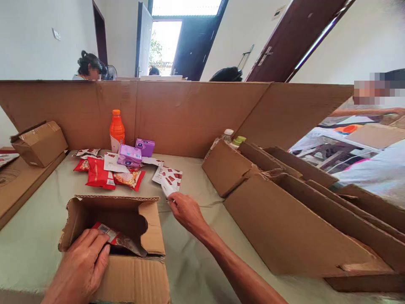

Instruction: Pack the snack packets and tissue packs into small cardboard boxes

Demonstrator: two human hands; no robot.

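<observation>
An open cardboard box stands close in front of me. Inside it a red and white snack packet leans at a slant. My left hand is over the box's near left side, its fingers curled against the packet and partly hiding it. Beyond the box's right corner, my right hand pinches the near end of a small white sachet. This sachet overlaps another white sachet with a reddish-brown block pattern. The fingertips of my right hand are closed.
Red snack bags, purple packs and an orange bottle stand or lie behind the box. Cardboard dividers fill the right side. A tall cardboard wall bounds the back; a small carton sits left. Other people are beyond it.
</observation>
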